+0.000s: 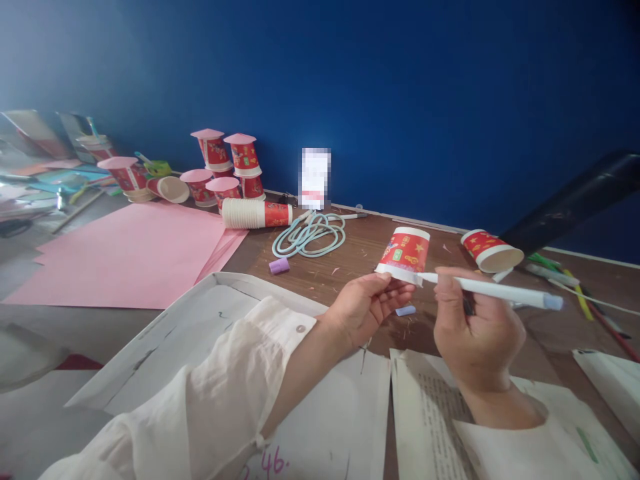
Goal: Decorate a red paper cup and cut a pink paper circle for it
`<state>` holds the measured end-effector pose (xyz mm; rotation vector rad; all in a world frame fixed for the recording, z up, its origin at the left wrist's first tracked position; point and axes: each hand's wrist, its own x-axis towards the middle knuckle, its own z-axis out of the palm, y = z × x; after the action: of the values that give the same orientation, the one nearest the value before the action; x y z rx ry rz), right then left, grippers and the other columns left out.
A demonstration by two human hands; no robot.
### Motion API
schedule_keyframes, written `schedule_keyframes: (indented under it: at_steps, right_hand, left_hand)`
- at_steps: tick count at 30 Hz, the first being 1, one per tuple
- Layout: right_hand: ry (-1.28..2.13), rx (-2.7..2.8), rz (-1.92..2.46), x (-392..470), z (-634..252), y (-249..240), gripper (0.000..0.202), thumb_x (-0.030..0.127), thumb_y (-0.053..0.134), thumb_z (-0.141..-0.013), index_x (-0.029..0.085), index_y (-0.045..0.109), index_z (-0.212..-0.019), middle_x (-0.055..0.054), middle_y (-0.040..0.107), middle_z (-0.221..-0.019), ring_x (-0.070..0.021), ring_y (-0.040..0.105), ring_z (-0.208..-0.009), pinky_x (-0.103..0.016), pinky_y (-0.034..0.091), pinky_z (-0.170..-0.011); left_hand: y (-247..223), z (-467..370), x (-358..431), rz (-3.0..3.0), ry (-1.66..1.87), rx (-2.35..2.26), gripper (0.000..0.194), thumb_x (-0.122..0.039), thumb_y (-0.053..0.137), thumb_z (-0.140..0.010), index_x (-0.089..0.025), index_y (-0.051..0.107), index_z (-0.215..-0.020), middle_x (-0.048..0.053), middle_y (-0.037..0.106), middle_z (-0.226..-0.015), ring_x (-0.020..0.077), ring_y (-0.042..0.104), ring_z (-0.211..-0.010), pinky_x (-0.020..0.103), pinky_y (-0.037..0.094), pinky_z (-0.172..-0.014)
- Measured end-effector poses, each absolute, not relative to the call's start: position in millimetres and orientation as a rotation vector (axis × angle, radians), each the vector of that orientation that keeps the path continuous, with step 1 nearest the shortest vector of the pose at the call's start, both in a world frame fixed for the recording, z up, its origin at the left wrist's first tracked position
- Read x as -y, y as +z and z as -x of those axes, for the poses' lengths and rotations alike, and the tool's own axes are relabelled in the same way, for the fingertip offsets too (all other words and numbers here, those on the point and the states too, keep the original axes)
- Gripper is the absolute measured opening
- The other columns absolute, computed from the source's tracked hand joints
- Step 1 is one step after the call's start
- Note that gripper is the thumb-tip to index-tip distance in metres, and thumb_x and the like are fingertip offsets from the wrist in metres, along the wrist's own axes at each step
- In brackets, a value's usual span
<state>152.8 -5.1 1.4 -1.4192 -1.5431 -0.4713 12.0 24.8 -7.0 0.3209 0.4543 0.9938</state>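
Note:
My left hand (373,303) grips a red paper cup (406,252) by its white rim, with the rim side toward me and the base up. Gold patterns and a green mark decorate the cup's wall. In my right hand (477,333) is a white marker (500,289), held like a pen. Its tip touches the cup's rim band, where faint purple marks show just above. A pale blue cap (405,311) lies on the table below the cup, and a purple cap (279,266) lies farther left.
Several red cups with pink paper discs (245,150) stand at the back left, near a lying cup stack (250,214). A coiled pale cable (310,237), pink sheets (125,253), another red cup (485,248) and a black tube (575,200) surround the work spot. Papers (320,407) lie under my arms.

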Motion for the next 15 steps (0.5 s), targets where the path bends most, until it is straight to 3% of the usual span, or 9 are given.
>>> schedule_keyframes:
  at_steps: [15]
  right_hand:
    - [-0.487,1.595,1.376,4.8,-154.3,0.6,0.020,0.032,0.056,-0.094,0.019,0.072,-0.094,-0.008,0.076,-0.088,-0.0228,0.070,-0.084,-0.034,0.052,-0.078]
  left_hand:
    - [-5.1,-12.0,-24.0,-0.316,0.993,-0.476,0.021,-0.013,0.052,-0.092,-0.005,0.070,-0.085,0.012,0.072,-0.084,0.0145,0.069,-0.080,0.027,0.052,-0.089]
